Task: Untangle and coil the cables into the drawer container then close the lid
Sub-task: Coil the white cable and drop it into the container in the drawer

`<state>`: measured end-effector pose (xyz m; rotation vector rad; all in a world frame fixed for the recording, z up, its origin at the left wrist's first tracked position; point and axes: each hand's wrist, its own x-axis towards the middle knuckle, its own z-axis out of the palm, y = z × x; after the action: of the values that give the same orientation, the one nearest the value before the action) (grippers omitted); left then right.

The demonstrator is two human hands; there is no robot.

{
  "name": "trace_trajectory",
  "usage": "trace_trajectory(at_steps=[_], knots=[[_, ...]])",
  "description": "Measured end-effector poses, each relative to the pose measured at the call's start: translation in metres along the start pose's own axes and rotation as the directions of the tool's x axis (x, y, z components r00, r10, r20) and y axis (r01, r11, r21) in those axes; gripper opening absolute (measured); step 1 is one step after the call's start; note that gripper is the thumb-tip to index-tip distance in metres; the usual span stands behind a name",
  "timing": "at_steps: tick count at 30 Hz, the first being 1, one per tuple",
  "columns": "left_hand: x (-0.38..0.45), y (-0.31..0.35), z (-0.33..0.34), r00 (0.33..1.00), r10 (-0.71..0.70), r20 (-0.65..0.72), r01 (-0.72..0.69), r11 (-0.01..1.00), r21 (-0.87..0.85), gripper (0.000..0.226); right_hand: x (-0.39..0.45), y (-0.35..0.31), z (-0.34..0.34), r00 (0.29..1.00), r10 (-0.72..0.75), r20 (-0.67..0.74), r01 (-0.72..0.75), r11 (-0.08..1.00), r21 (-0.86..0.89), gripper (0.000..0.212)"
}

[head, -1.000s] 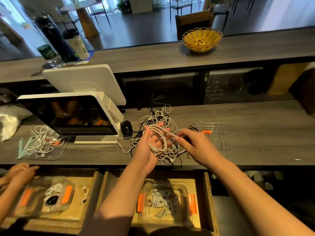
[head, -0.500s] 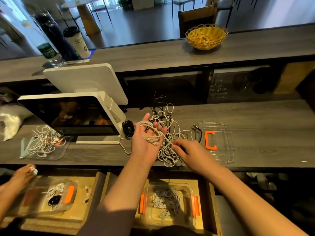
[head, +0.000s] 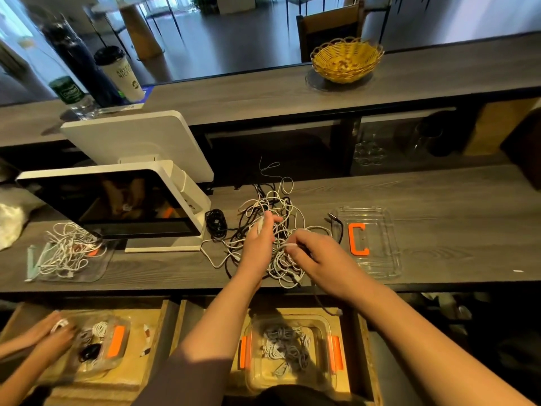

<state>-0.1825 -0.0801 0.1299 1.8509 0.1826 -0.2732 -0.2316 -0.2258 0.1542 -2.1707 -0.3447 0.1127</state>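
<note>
- A clear plastic container with two orange side clips [head: 288, 351] sat in the open wooden drawer [head: 361, 341] below the counter edge; it held coiled grey and white cables [head: 285, 345] and carried no cover.
- Its clear plastic lid with one orange C-shaped clip [head: 370, 241] lay flat on the grey wood-grain counter [head: 456, 227], just right of the tangle.
- The tangled heap of white and black cables [head: 275, 230] lay on the counter between the lid and the white point-of-sale terminal [head: 117, 200]; one small black coil [head: 216, 222] rested at the terminal's base.
- The left hand [head: 259, 244] was raised over the heap with fingers curled round a bunch of white cable.
- The right hand [head: 319, 259] pinched a white strand at its fingertips, close beside the left hand.
- One dark cable end hung over the counter edge toward the drawer, under the right forearm.
- To the left, a second clear lid [head: 101, 263] on the counter bore a loose pile of white cables [head: 66, 250].
- A second clear container with an orange clip [head: 114, 344] stood in a neighbouring drawer with small white and black coils, another person's two hands [head: 51, 335] over it; whether they gripped anything was too blurred to tell.
- On the upper shelf stood one yellow woven basket [head: 347, 58], one white paper cup with a black lid [head: 120, 73] and one dark tall bottle [head: 79, 60].
</note>
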Motion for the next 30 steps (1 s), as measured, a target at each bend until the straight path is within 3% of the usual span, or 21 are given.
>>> trace_trajectory(at_steps=[3, 7, 11, 13, 15, 17, 20, 23, 25, 30], knots=[[-0.008, 0.009, 0.002, 0.975, -0.079, 0.208, 0.07, 0.996, 0.047, 0.044, 0.007, 0.002, -0.006, 0.997, -0.017, -0.077, 0.021, 0.999, 0.044, 0.01], [-0.015, 0.011, 0.002, 0.893, -0.173, 0.415, 0.221, 0.973, -0.072, 0.069, 0.016, 0.007, -0.011, 0.991, 0.009, -0.134, 0.004, 0.996, 0.093, 0.008], [-0.015, 0.006, 0.001, 0.808, -0.169, 0.565, 0.278, 0.954, -0.112, 0.089, 0.015, 0.01, -0.008, 0.966, 0.056, -0.252, -0.027, 0.993, 0.117, 0.004], [-0.019, 0.01, -0.002, 0.769, -0.183, 0.612, 0.289, 0.954, -0.077, 0.087, 0.013, 0.013, -0.006, 0.96, 0.06, -0.275, -0.034, 0.995, 0.098, 0.007], [-0.022, 0.012, -0.007, 0.741, -0.187, 0.645, 0.26, 0.965, -0.02, 0.073, 0.01, 0.016, -0.005, 0.962, 0.093, -0.256, -0.046, 0.982, 0.185, 0.005], [-0.024, 0.014, -0.011, 0.757, -0.167, 0.631, 0.162, 0.985, 0.067, 0.051, 0.007, 0.015, -0.007, 0.958, 0.171, -0.23, -0.073, 0.922, 0.381, 0.009], [-0.025, 0.011, -0.013, 0.813, -0.138, 0.565, 0.078, 0.989, 0.129, 0.045, 0.0, 0.016, -0.014, 0.953, 0.265, -0.144, -0.169, 0.865, 0.472, 0.013], [-0.032, 0.008, -0.007, 0.849, -0.112, 0.516, 0.117, 0.993, 0.023, 0.048, -0.006, 0.02, -0.016, 0.948, 0.314, -0.054, -0.247, 0.831, 0.498, 0.012], [-0.038, 0.006, 0.0, 0.87, -0.12, 0.479, 0.175, 0.982, -0.072, 0.056, -0.008, 0.022, -0.015, 0.932, 0.353, -0.086, -0.268, 0.827, 0.494, 0.008], [-0.048, 0.002, 0.018, 0.918, -0.026, 0.395, 0.159, 0.938, -0.309, 0.053, -0.018, 0.017, -0.003, 0.894, 0.437, -0.103, -0.3, 0.753, 0.585, 0.028]])
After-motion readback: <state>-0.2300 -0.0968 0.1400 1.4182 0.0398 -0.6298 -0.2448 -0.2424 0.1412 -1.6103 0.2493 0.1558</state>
